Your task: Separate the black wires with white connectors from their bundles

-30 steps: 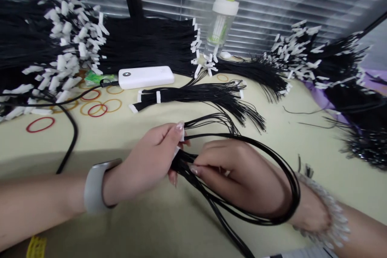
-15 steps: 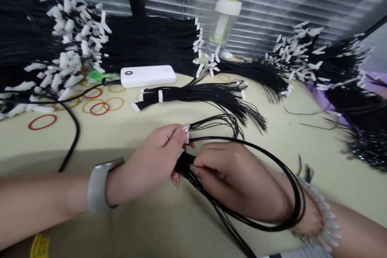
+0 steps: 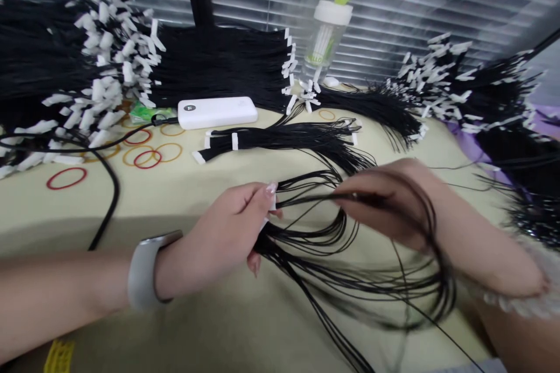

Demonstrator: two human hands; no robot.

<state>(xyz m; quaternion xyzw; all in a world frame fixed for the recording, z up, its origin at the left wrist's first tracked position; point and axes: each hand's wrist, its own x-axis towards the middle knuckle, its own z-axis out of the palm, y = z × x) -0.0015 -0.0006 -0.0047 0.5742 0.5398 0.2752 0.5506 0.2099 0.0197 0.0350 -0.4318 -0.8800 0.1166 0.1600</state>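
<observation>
My left hand (image 3: pixel 225 224) pinches a bundle of thin black cables (image 3: pixel 301 233) at its white connectors (image 3: pixel 273 203), thumb on top. From there the cables curve to the right in wide loops and trail toward the bottom. My right hand (image 3: pixel 389 198), blurred by motion, has its fingers closed on the upper strands of the same cables, with loops passing around and below it. Behind my hands lies another bundle of black cables (image 3: pixel 284 137) with white connectors at its left end.
A white power bank (image 3: pixel 217 112) with a black cord lies beyond my left hand, near red and yellow rubber bands (image 3: pixel 66 178). Heaps of black cables (image 3: pixel 219 64) line the back. A clear bottle (image 3: pixel 326 41) stands before the blinds. More cables (image 3: pixel 516 151) lie at the right.
My right hand has moved up and right, away from my left hand, drawing some strands along. The cable loops have spread apart. My left hand keeps its grip in nearly the same place.
</observation>
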